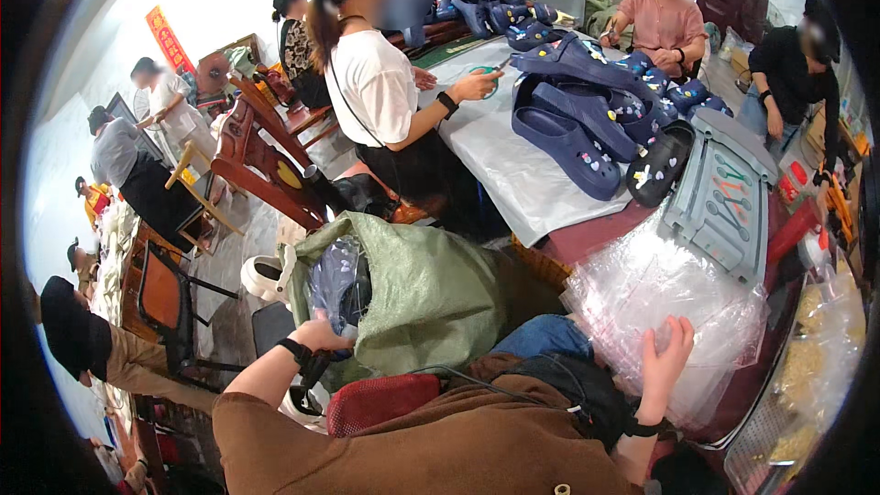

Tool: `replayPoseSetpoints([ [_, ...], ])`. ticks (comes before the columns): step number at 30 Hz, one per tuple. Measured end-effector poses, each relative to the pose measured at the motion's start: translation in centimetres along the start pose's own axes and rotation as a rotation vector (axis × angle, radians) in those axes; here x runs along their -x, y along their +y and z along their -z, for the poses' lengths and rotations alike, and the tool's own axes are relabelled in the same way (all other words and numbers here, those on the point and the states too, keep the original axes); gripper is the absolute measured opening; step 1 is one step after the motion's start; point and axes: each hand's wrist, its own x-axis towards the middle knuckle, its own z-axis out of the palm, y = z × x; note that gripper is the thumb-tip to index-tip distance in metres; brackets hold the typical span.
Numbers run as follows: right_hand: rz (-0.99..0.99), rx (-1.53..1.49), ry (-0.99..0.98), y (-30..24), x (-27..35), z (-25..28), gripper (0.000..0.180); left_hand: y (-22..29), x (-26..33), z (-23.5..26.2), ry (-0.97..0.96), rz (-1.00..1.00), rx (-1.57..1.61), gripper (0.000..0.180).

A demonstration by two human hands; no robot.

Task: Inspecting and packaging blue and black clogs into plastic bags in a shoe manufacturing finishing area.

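At the mouth of a green woven sack [431, 289], my left hand [321, 335] is closed on the lower edge of a clear plastic bag with dark blue clogs [337, 282] inside. The sack's flap hides part of that bag, and some of my fingers are out of sight. My right hand [667, 357] is open, fingers apart and slightly bent, over a pile of clear plastic bags [632, 298] on the table's near edge. Beyond the pile, several navy clogs [573, 151] with small charms lie heaped, next to a black clog [658, 165].
A grey plastic crate [724, 192] leans beside the clogs. At right stands a tray with bagged yellow pieces [811, 348]. A person in white holding scissors [490, 81] stands across the table [477, 165]. Wooden chairs [266, 170] and a white clog [266, 277] are at left.
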Motion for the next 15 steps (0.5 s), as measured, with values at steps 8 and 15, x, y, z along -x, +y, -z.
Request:
replayPoseSetpoints([
  [8,-0.025,-0.026,-0.009,-0.1,0.0,0.2,0.048,0.8,-0.6,11.4,-0.039,-0.420,-0.134,0.071],
  [15,-0.029,-0.004,-0.004,-0.5,-0.1,0.3,0.047,9.1,4.3,16.0,0.382,-0.704,0.021,0.067],
])
